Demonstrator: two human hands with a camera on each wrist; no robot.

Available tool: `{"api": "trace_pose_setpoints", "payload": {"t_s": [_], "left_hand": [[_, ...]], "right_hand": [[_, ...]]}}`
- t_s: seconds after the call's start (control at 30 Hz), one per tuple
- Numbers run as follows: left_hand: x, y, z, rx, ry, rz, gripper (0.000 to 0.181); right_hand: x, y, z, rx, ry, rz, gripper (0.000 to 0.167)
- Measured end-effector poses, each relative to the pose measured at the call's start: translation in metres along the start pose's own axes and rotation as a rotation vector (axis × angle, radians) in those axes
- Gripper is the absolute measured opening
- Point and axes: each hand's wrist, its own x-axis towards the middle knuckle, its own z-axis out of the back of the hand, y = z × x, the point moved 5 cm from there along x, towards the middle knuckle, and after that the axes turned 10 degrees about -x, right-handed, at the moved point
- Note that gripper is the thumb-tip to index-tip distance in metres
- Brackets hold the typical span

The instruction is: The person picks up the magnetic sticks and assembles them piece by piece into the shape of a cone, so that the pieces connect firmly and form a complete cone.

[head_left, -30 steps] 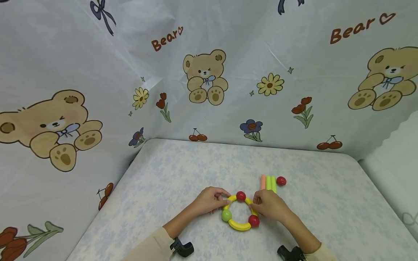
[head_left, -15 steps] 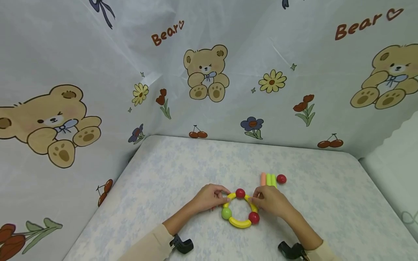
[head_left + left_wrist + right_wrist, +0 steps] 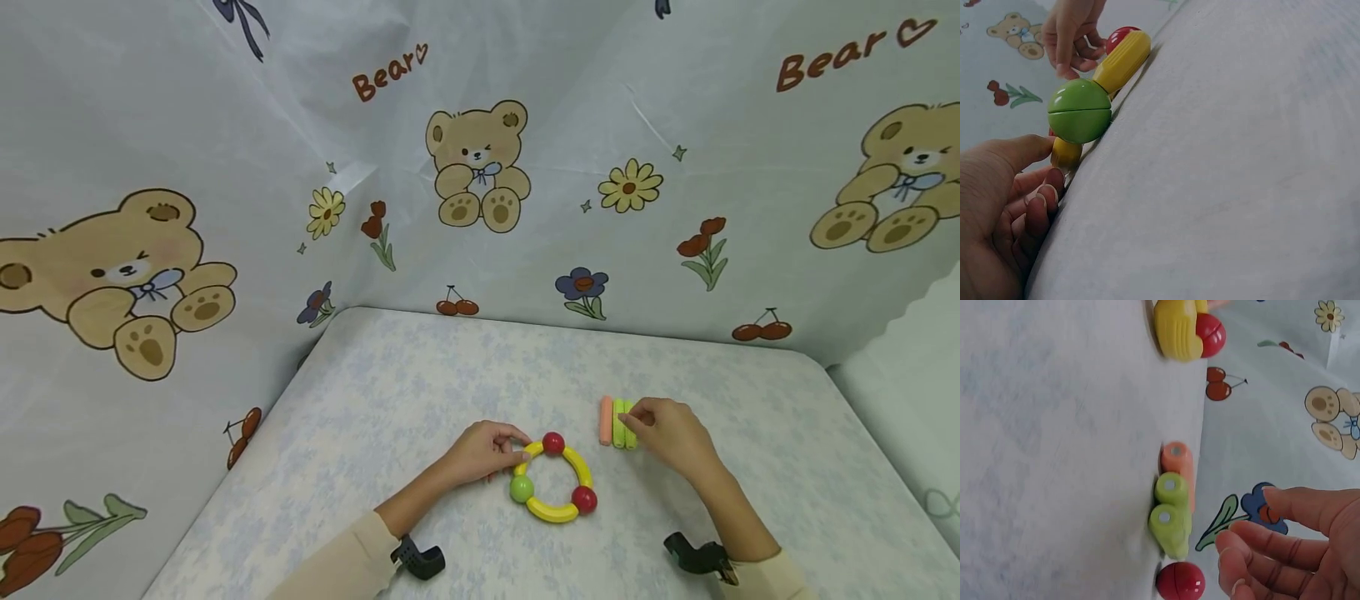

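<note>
A ring of three yellow curved rods (image 3: 552, 512), two red balls (image 3: 583, 500) and a green ball (image 3: 522, 489) lies on the table. My left hand (image 3: 480, 454) pinches the ring's left yellow curved rod (image 3: 1066, 155) between thumb and fingers, beside the green ball. My right hand (image 3: 675, 435) hovers by two straight light-green rods (image 3: 618, 427), thumb and fingers apart and nothing between them. Next to these rods lies an orange rod (image 3: 606, 421). A loose red ball (image 3: 1180, 581) shows below my right fingers in the right wrist view; in the head view the hand hides it.
The table (image 3: 420, 367) has a pale blue mottled cover. A hanging cloth (image 3: 555, 100) printed with bears and flowers stands behind it and along the left. Black wrist cameras (image 3: 420, 560) sit on both forearms.
My right hand has let go of the ring's right yellow rod and moved right and away from me, over toward the green rods. The left hand keeps its pinch on the ring.
</note>
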Motion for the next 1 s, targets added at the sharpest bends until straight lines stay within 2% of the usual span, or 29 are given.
{"api": "trace_pose_setpoints", "payload": {"t_s": [0.23,0.5,0.77,1.0], "left_hand": [[-0.002,-0.002,0.001,-0.009,0.000,0.014,0.021],[0.001,-0.001,0.001,0.005,0.000,0.010,0.019],[0.001,-0.001,-0.001,0.010,0.004,0.006,0.021],[0.001,-0.001,0.001,0.014,-0.002,0.016,0.020]], "right_hand": [[0.003,-0.018,-0.004,-0.037,0.052,-0.050,0.024],[0.004,-0.027,-0.014,-0.063,0.130,-0.142,0.025],[0.004,-0.030,-0.021,-0.063,0.156,-0.137,0.027],[0.005,-0.028,-0.027,-0.025,0.192,-0.165,0.025]]}}
